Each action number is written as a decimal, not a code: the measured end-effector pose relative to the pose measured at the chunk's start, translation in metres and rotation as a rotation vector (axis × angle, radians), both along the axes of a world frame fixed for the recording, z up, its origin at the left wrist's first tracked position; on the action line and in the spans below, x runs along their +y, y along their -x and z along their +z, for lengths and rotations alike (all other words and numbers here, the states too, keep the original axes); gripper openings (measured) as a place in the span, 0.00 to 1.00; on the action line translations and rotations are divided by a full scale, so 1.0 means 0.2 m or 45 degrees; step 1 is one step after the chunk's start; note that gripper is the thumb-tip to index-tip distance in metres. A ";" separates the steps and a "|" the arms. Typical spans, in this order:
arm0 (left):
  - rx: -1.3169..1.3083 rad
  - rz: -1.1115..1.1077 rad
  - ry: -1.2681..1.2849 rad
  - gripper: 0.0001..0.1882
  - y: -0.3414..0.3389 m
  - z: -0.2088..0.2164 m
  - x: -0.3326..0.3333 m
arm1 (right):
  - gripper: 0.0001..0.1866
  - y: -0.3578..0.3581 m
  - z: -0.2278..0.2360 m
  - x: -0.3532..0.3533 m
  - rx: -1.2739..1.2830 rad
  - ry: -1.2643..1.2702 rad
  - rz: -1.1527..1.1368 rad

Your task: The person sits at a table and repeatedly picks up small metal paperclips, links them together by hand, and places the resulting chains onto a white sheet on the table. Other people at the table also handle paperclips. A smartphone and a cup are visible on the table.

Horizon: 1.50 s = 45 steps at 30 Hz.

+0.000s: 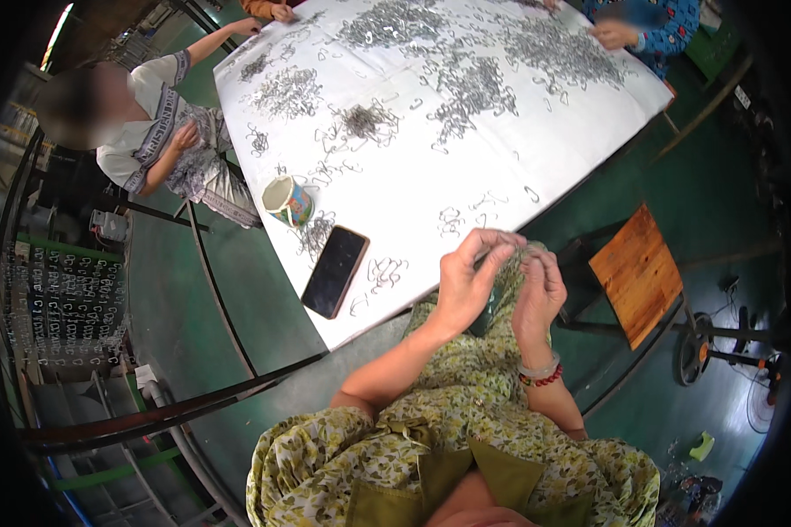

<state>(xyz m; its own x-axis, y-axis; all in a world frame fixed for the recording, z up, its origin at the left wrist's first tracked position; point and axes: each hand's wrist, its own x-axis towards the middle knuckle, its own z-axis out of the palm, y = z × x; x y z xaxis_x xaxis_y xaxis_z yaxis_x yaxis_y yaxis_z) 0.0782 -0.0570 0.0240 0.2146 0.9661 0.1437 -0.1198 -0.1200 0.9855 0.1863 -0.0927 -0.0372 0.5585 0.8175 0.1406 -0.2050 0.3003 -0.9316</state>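
Observation:
My left hand point(468, 279) and my right hand point(538, 297) are raised close together at the table's near right edge. Fingers and thumb are pinched on both, with the fingertips almost meeting. Whatever they hold is small and blends into the fingers, so I cannot make it out. A beaded red bracelet and a pale bangle circle my right wrist. Just beyond my left hand lies a small group of bent metal hooks point(449, 221) on the white tabletop point(395, 189). More hooks point(384, 273) lie beside a dark phone point(336, 271).
A colourful cup point(287, 201) stands near the table's left edge. Large piles of metal hooks point(475, 86) spread across the far half. A person point(163, 132) sits at the left; other people's hands point(613, 35) reach in at the far side. A wooden stool point(639, 274) stands to the right.

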 end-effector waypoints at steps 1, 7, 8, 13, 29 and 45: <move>-0.014 -0.001 -0.049 0.02 0.01 0.00 0.00 | 0.08 -0.05 -0.04 0.04 -0.022 0.027 -0.005; 0.149 -0.063 -0.041 0.04 0.09 -0.01 -0.03 | 0.09 -0.11 -0.14 0.65 -1.092 -0.069 0.188; 0.151 -0.066 -0.066 0.04 0.10 -0.01 -0.03 | 0.08 -0.07 -0.18 0.79 -1.251 -0.162 0.202; 0.152 -0.030 -0.113 0.04 0.16 -0.01 -0.03 | 0.06 0.08 -0.39 1.23 -1.876 -0.044 0.258; 0.295 0.044 -0.265 0.05 0.13 -0.13 0.04 | 0.04 -0.20 0.16 0.49 -0.755 0.201 0.645; 0.596 0.123 -0.515 0.34 0.29 -0.22 0.16 | 0.10 -0.15 0.55 0.23 -1.019 0.058 0.536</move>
